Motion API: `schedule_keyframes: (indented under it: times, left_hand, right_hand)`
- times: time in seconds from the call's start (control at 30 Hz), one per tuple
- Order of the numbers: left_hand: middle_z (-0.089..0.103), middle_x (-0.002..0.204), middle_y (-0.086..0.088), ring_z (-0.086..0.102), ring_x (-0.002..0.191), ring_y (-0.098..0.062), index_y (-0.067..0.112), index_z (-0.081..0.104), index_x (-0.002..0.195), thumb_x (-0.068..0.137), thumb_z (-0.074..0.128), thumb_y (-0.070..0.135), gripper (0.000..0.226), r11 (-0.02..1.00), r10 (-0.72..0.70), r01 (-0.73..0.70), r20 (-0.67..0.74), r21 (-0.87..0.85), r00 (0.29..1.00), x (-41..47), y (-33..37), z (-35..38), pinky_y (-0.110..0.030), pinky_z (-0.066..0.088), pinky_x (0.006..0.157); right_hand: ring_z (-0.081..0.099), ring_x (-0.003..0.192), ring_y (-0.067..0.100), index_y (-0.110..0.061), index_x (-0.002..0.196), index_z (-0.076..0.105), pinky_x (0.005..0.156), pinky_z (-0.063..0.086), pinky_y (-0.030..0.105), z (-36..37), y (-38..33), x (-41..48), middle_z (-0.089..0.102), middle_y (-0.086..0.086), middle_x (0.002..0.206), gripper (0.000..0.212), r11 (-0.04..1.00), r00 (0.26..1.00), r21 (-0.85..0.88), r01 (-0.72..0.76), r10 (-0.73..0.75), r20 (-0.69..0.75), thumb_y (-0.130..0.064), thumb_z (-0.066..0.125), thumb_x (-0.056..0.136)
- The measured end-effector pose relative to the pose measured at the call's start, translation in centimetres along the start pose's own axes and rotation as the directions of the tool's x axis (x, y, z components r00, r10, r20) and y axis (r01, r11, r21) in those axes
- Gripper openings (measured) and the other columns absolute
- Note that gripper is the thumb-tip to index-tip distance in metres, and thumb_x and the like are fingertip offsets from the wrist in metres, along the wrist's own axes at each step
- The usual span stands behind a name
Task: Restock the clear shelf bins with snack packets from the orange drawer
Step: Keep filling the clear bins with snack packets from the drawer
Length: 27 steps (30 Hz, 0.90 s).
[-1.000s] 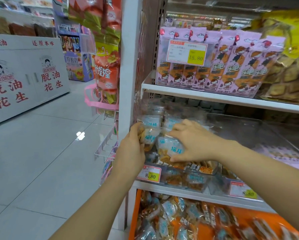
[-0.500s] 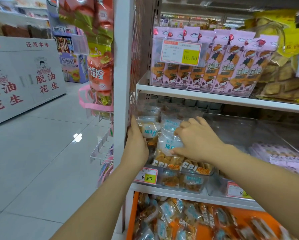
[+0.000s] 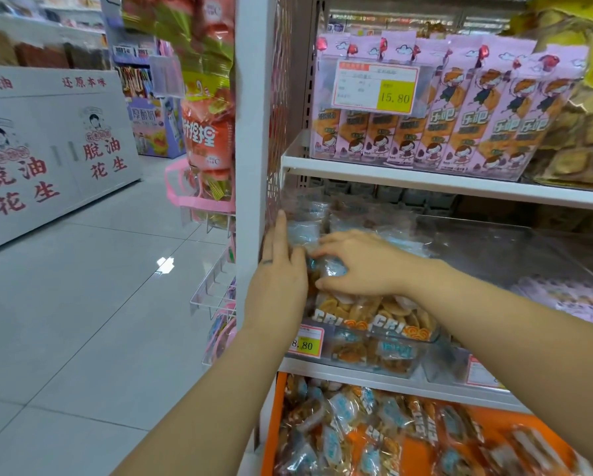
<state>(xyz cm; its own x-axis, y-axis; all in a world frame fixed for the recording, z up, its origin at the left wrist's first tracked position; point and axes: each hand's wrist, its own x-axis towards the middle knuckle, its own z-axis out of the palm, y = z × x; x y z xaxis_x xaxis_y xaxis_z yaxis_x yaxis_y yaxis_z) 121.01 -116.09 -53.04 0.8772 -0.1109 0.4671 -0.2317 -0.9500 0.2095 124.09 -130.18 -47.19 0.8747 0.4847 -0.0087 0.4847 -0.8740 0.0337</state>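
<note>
A clear shelf bin on the middle shelf is heaped with clear snack packets with blue labels and golden crisps. My left hand stands flat against the left side of the heap, fingers straight and pointing up. My right hand lies on top of the heap, fingers spread and pressing the packets down. Below the shelf, the orange drawer stands open, full of several more of the same packets.
Pink snack bags fill the upper shelf behind a price tag. A second clear bin sits to the right. The white shelf post carries hanging bags. The tiled aisle floor lies to the left.
Both hands moved deeper onto the heap. My left hand went from pinching a packet to lying flat against the pile's side; my right hand shifted left, flattening the packets.
</note>
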Motion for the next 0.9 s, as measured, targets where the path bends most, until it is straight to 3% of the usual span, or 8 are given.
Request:
schedule_keyframes:
  times: [0.1, 0.2, 0.3, 0.4, 0.47, 0.7, 0.8, 0.9]
  left_hand:
    - [0.038, 0.142, -0.021, 0.059, 0.108, -0.032, 0.007, 0.063, 0.105, 0.068, 0.078, 0.004, 0.040, 0.992, 0.013, -0.015, 0.015, 0.122, 1.000, -0.3, 0.1, -1.9, -0.031, 0.052, 0.064]
    - [0.021, 0.141, -0.011, 0.054, 0.088, -0.024, 0.008, 0.045, 0.126, 0.089, 0.055, 0.002, 0.039, 0.992, -0.038, 0.022, 0.126, 0.126, 0.991, -0.9, -0.3, -2.2, -0.030, 0.042, 0.068]
    - [0.026, 0.135, -0.009, 0.044, 0.072, -0.021, 0.009, 0.042, 0.131, 0.091, 0.052, 0.002, 0.042, 0.987, -0.021, 0.003, 0.116, 0.159, 0.993, -1.1, -0.7, -2.5, -0.029, 0.038, 0.066]
    - [0.032, 0.133, -0.006, 0.055, 0.081, -0.023, 0.018, 0.042, 0.136, 0.090, 0.052, 0.002, 0.050, 0.988, 0.020, -0.043, 0.151, 0.149, 0.988, -1.2, -0.8, -2.5, -0.030, 0.040, 0.065]
    - [0.032, 0.140, -0.005, 0.061, 0.095, -0.026, 0.021, 0.045, 0.135, 0.089, 0.052, 0.001, 0.051, 0.987, 0.040, -0.068, 0.193, 0.143, 0.980, -1.2, -0.9, -2.3, -0.033, 0.046, 0.070]
    - [0.004, 0.156, -0.004, 0.058, 0.109, -0.026, 0.020, 0.035, 0.142, 0.079, 0.057, -0.009, 0.074, 0.993, 0.059, -0.085, 0.287, 0.078, 0.956, -0.8, -1.6, -1.2, -0.034, 0.050, 0.082]
    - [0.000, 0.158, -0.005, 0.053, 0.116, -0.027, 0.020, 0.036, 0.143, 0.081, 0.056, -0.006, 0.070, 0.989, 0.075, -0.107, 0.265, 0.106, 0.961, -0.9, -1.4, -1.4, -0.033, 0.049, 0.082]
    - [0.002, 0.157, -0.009, 0.054, 0.113, -0.029, 0.016, 0.041, 0.139, 0.087, 0.053, -0.001, 0.057, 0.978, 0.062, -0.112, 0.271, 0.175, 0.961, -0.9, -1.2, -1.6, -0.035, 0.048, 0.080]
  right_hand:
    - [0.033, 0.135, 0.025, -0.033, 0.138, 0.045, 0.110, 0.026, 0.045, -0.5, -0.2, 0.4, 0.034, 0.001, 0.150, 0.056, 1.000, 1.000, -0.025, -0.013, 0.013, 0.023, -0.059, 0.046, 0.088]
    - [0.034, 0.135, 0.024, -0.029, 0.132, 0.052, 0.110, 0.027, 0.046, -0.9, 0.2, 1.1, 0.037, 0.001, 0.148, 0.044, 0.996, 0.998, 0.089, -0.025, 0.030, -0.051, -0.050, 0.041, 0.095]
    - [0.031, 0.138, 0.023, -0.024, 0.134, 0.052, 0.112, 0.026, 0.045, -0.5, 0.7, 2.1, 0.032, 0.003, 0.150, 0.039, 0.986, 0.997, 0.163, -0.023, 0.035, -0.072, -0.034, 0.037, 0.099]
    - [0.027, 0.140, 0.022, -0.017, 0.137, 0.049, 0.114, 0.023, 0.033, -0.1, 0.7, 3.2, 0.029, 0.008, 0.151, 0.039, 0.982, 0.998, 0.190, -0.010, 0.022, -0.060, -0.021, 0.034, 0.101]
    - [0.028, 0.139, 0.025, -0.020, 0.136, 0.050, 0.113, 0.027, 0.038, -0.1, 0.8, 4.0, 0.032, 0.010, 0.150, 0.040, 0.981, 0.998, 0.193, -0.014, 0.026, -0.064, -0.016, 0.034, 0.099]
    - [0.050, 0.124, 0.021, -0.022, 0.131, 0.056, 0.105, 0.040, 0.037, -0.7, 1.3, 5.7, 0.053, 0.001, 0.138, 0.035, 0.987, 0.995, 0.137, -0.088, 0.094, -0.037, -0.020, 0.042, 0.098]
    - [0.053, 0.119, 0.021, -0.023, 0.128, 0.059, 0.102, 0.043, 0.038, -0.4, 1.5, 5.6, 0.056, 0.001, 0.135, 0.033, 0.979, 0.986, 0.159, -0.126, 0.141, -0.086, -0.020, 0.046, 0.098]
    - [0.045, 0.129, 0.021, -0.034, 0.135, 0.050, 0.102, 0.042, 0.040, -0.2, 0.9, 5.7, 0.044, -0.003, 0.145, 0.040, 0.989, 0.991, 0.067, -0.129, 0.130, -0.016, -0.020, 0.038, 0.099]
